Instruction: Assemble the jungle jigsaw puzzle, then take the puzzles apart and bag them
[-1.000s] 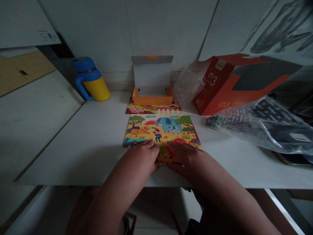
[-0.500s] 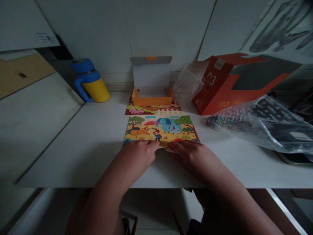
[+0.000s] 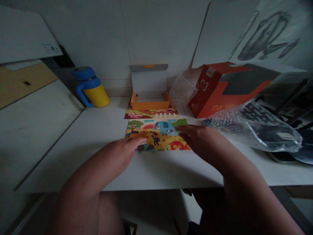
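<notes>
A colourful jigsaw puzzle [image 3: 162, 138] with elephants, trees, a lion and a small figure lies flat on the white table. My left hand [image 3: 127, 148] is over its left front corner, fingers stretched out and holding nothing. On the other side, my right hand [image 3: 193, 133] reaches over the right edge with its fingers extended, near the elephants. Whether the fingertips touch the pieces I cannot tell. Behind lies a second picture puzzle [image 3: 140, 114] with a pink animal and a white fence, partly covered by an orange open box [image 3: 149, 105] whose lid stands up.
At the back left stands a blue and yellow jug [image 3: 94, 89]. A large red-orange carton [image 3: 220, 93] and a crumpled clear plastic bag [image 3: 183, 89] are at the back right. Another clear plastic bag [image 3: 264, 130] with dark contents lies on the right of the table [image 3: 156, 173].
My hands have let go of the puzzle's front edge and moved apart, left hand leftward, right hand rightward and farther back. The puzzle's front edge now lies flat. The view has shifted slightly.
</notes>
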The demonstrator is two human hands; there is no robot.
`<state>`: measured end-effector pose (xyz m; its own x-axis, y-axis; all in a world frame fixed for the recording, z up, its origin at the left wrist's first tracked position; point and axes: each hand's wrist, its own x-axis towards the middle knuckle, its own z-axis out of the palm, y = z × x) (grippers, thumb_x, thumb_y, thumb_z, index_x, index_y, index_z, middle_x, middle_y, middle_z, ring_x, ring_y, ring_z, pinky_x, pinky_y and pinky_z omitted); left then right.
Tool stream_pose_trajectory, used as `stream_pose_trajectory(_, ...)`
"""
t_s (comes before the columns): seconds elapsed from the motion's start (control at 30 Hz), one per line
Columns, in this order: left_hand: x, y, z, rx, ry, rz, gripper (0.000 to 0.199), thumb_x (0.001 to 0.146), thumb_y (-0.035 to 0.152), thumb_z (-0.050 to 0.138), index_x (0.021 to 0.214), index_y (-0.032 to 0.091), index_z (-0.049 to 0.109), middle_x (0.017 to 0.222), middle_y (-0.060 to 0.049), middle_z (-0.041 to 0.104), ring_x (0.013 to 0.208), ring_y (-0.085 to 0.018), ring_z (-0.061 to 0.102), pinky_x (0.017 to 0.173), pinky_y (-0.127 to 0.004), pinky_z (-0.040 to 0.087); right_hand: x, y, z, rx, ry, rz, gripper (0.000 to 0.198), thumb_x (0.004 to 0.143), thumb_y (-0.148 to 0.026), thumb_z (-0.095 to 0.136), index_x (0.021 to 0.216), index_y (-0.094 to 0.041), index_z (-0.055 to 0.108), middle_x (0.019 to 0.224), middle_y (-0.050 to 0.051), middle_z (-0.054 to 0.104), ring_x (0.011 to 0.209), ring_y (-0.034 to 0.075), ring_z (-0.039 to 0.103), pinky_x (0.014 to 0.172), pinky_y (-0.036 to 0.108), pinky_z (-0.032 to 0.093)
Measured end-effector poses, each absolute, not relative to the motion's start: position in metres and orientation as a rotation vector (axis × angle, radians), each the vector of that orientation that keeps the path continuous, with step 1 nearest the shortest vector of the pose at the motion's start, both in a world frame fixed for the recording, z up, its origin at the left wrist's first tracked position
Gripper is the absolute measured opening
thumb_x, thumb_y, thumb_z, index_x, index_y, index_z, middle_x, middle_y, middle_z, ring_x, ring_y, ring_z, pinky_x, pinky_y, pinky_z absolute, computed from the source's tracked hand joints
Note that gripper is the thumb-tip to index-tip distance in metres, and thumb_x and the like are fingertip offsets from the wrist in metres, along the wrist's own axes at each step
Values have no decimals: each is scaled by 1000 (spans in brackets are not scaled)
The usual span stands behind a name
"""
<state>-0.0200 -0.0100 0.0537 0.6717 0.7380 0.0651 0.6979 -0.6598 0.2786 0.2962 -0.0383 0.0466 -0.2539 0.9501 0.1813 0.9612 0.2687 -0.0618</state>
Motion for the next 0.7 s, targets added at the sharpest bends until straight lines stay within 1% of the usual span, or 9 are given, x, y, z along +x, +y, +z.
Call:
stream_pose_trajectory(0.1, -24, 40, 63, 2648, 1312, 245, 50, 103, 16, 42, 147, 23, 64, 139, -9, 74, 118, -26, 76, 106, -42, 59, 307, 3, 58, -2035, -2330, -75, 36, 106, -27, 46, 120, -21, 78, 99, 15, 82, 82, 30, 78, 71, 38, 55)
stream_pose_trajectory(0.17, -22, 74, 59, 2671, 1344, 244, 52, 99, 12, 43, 144, 23, 67, 138, -8, 75, 118, -27, 75, 108, -43, 57, 313, 26, 56, -2111, -2320, -28, 36, 105, -24, 47, 120, -18, 79, 104, 19, 81, 90, 32, 77, 76, 39, 54)
stream_pose_trajectory(0.23, -19, 99, 48, 2711, 1379, 281, 53, 96, 8, 41, 140, 15, 69, 141, -14, 73, 124, -30, 72, 112, -47, 55, 320, 41, 46, -2149, -2291, 8, 34, 103, -23, 52, 126, -18, 77, 110, 19, 80, 95, 31, 77, 80, 38, 54)
stream_pose_trajectory(0.3, -18, 111, 32, 2716, 1311, 304, 59, 91, 4, 43, 144, 13, 67, 149, -15, 68, 135, -28, 67, 119, -45, 50, 328, 47, 34, -2140, -2303, 52, 36, 99, -22, 58, 130, -19, 76, 118, 18, 79, 100, 30, 77, 83, 35, 54)
stream_pose_trajectory(0.37, -18, 113, 17, 2717, 1255, 298, 67, 87, 1, 44, 150, 14, 61, 156, -12, 62, 144, -24, 59, 124, -43, 44, 336, 48, 22, -2092, -2333, 108, 36, 99, -25, 60, 130, -21, 76, 124, 16, 78, 105, 28, 76, 86, 33, 54)
stream_pose_trajectory(0.43, -20, 108, 6, 2720, 1213, 292, 68, 88, 1, 42, 153, 16, 58, 161, -11, 57, 151, -22, 51, 129, -43, 38, 343, 48, 13, -1999, -2363, 169, 35, 101, -33, 60, 129, -19, 76, 128, 17, 76, 109, 28, 75, 91, 33, 54)
stream_pose_trajectory(0.53, -23, 101, 1, 2727, 1219, 236, 61, 93, 7, 44, 150, 16, 61, 165, -12, 52, 158, -23, 42, 131, -44, 32, 348, 48, 6, -1882, -2387, 206, 44, 102, -46, 60, 129, -14, 74, 133, 21, 72, 113, 31, 73, 97, 38, 55)
stream_pose_trajectory(0.6, -24, 99, 4, 2730, 1239, 188, 56, 94, 13, 49, 149, 16, 63, 166, -12, 51, 159, -24, 40, 131, -43, 31, 349, 49, 3, -1871, -2380, 198, 48, 102, -48, 60, 132, -12, 72, 135, 24, 70, 114, 33, 73, 98, 41, 56)
stream_pose_trajectory(0.7, -24, 100, 8, 2723, 1246, 196, 52, 97, 20, 52, 148, 16, 62, 164, -13, 53, 156, -24, 44, 130, -42, 33, 353, 50, 1, -1845, -2360, 202, 46, 101, -45, 62, 133, -13, 72, 136, 23, 70, 114, 33, 73, 96, 42, 58)
